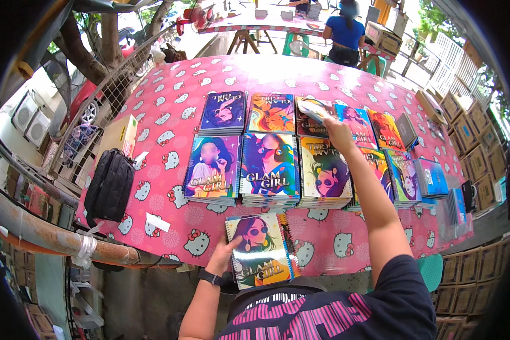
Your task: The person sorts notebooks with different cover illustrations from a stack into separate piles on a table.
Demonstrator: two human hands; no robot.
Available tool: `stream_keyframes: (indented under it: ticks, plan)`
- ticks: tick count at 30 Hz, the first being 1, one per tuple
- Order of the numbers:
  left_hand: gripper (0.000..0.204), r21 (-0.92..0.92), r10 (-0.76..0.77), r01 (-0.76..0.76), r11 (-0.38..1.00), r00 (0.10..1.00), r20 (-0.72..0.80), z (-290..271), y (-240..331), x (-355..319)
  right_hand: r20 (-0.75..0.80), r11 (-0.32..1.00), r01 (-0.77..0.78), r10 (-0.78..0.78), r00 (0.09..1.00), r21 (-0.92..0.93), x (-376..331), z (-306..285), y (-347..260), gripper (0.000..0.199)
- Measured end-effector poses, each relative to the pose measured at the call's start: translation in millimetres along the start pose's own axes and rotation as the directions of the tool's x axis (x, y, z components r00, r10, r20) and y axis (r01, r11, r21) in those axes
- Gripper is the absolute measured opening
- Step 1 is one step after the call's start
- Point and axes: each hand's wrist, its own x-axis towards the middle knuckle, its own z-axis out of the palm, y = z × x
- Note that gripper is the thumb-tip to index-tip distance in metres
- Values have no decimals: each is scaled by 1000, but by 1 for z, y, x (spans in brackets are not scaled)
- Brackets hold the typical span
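My left hand [226,253] grips a small set of spiral notebooks [259,249] at the table's front edge. The top one has an illustrated cover of a figure in round sunglasses, and a darker cover peeks out along its right side. Stretched forward, my right hand [339,134] has its fingers closed at the right edge of a glossy notebook [314,111] on the far row's third stack. Its fingertips are partly hidden. Below it is a stack with a yellow-and-purple cover [324,167]. To its left are an orange-covered stack [271,112] and a blue-covered stack [270,164].
More notebook stacks [212,164] stand in two rows on the pink patterned table [164,113]. A black bag [110,184] and a cardboard box [119,136] lie at the left. Blue packs [432,177] sit at the right, near piled cartons [476,136]. A person in blue [344,34] is at the back.
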Motion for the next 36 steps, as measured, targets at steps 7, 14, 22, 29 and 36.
stream_keyframes:
  ticks: [7,14,22,29,36]
  plan:
    - [51,-211,-120,137,968,989,87,-12,18,-2,688,708,-269,-407,601,653,-77,-121,-189,32]
    - [43,81,10,-19,997,993,116,-19,-7,11,204,950,308,-312,928,52,-84,4,-213,37]
    - [57,-63,-52,64,996,983,177,-16,16,-1,639,831,47,-461,616,554,-103,-76,-264,28]
    - [66,125,31,-35,992,999,30,-15,4,3,-66,951,123,-147,987,-282,40,93,-104,47]
    - [49,70,20,-7,998,983,-182,-43,17,-17,209,959,254,-224,952,-126,54,80,-103,14]
